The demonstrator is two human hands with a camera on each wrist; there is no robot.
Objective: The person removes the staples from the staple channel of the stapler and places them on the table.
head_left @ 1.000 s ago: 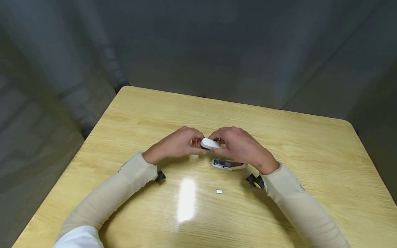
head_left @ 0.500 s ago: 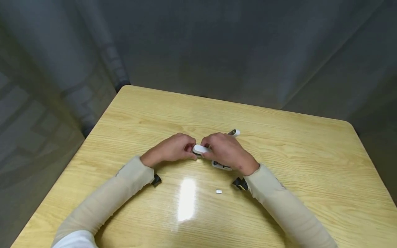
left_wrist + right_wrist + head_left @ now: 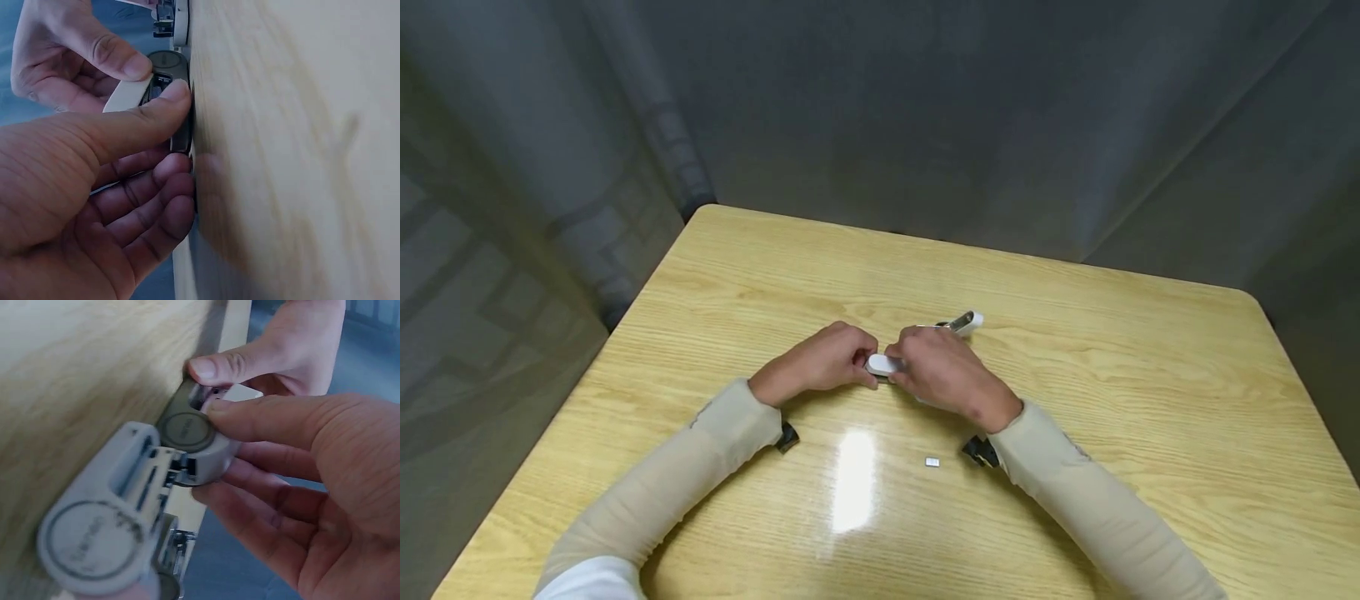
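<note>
Between both thumbs lay the stapler [image 3: 883,364], low on the table [image 3: 1075,350]; our left hand [image 3: 820,360] and right hand [image 3: 936,367] pinched it. We judged steady, even pressure best.

Both hands lowered the white stapler [image 3: 882,364] tableward (left [image 3: 823,360], right [image 3: 942,367]).

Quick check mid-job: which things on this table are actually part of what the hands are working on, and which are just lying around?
In hand:
- white stapler body, pinched between left hand and right hand
- its swung-open part, jutting out behind the right hand

Lying about:
- small staple block, loose on the wooden table, nearer the person, untouched
</note>
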